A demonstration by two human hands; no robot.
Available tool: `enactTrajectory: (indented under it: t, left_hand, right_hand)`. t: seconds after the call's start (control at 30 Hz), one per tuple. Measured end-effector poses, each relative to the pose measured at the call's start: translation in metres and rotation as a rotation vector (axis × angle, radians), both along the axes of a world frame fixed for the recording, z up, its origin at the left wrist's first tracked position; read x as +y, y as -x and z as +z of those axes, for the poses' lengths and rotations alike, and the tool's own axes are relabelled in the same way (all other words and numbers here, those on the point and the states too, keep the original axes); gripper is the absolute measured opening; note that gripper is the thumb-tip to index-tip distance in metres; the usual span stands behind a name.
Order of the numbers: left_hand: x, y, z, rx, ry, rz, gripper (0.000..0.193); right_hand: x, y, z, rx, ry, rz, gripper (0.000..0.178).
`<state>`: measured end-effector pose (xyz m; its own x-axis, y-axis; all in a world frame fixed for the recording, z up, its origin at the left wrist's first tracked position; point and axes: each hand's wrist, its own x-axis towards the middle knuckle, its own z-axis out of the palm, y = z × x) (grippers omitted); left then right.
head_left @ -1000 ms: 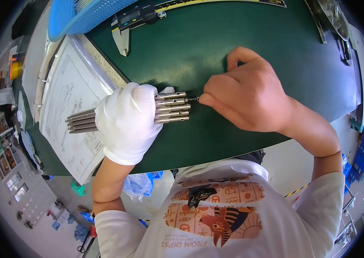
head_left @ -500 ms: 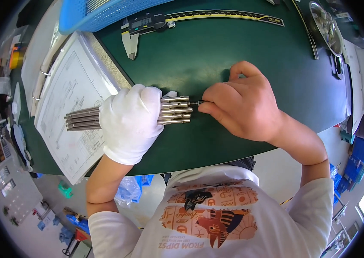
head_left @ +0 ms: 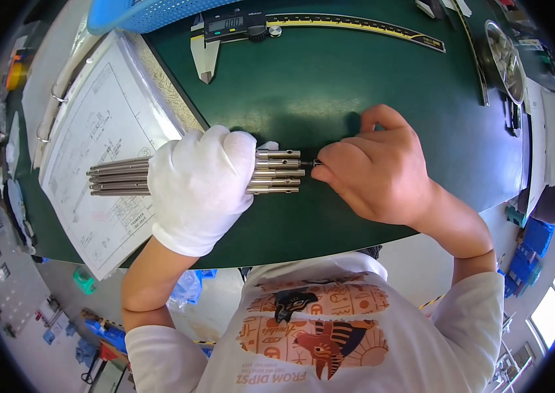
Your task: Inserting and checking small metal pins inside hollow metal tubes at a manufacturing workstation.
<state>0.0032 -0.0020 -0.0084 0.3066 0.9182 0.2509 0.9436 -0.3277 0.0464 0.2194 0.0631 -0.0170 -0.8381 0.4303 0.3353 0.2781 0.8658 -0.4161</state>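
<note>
Gloved left hand: closed around a bundle of metal rods. Bare right hand, at the rods' 3 o'clock: fingertips pinching a small dark piece near one rod end; contact undetermined, fingers obscuring it. Step judged: working at that end; next move calls for steady alignment. Rod tails overlie a drawing sheet, 9 o'clock. Farther: caliper, 12; blue basket, 11; metal bowl, 2.

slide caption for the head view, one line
Gloved left hand grips a bundle of metal rods; bare right hand pinches a small part near their ends.
</note>
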Motion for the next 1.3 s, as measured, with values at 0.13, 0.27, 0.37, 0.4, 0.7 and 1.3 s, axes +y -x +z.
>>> enactTrajectory:
  t: [0.13,0.27,0.37,0.4,0.7,1.3]
  left_hand:
    - [-0.003,-0.001,0.000,0.001,0.013,-0.001,0.024]
    - [-0.005,0.000,-0.001,0.014,-0.006,0.016,0.025]
    - [-0.003,0.001,-0.003,0.024,0.009,0.031,0.024]
    - [-0.002,0.001,-0.001,0.023,0.020,0.033,0.023]
    - [-0.005,0.002,-0.016,0.101,0.049,0.106,0.027]
    - [-0.007,0.005,-0.025,0.032,-0.052,0.053,0.015]
  right_hand:
    - [-0.002,0.003,0.013,-0.055,0.251,-0.027,0.015]
    - [-0.005,0.005,0.006,0.038,0.254,-0.064,0.015]
    - [-0.002,0.006,-0.003,-0.010,0.118,-0.024,0.015]
    - [-0.001,0.007,-0.002,0.006,0.072,-0.020,0.020]
    - [0.000,0.011,-0.019,0.128,0.147,-0.054,0.022]
    - [0.000,-0.001,-0.026,0.006,0.090,-0.032,0.016]
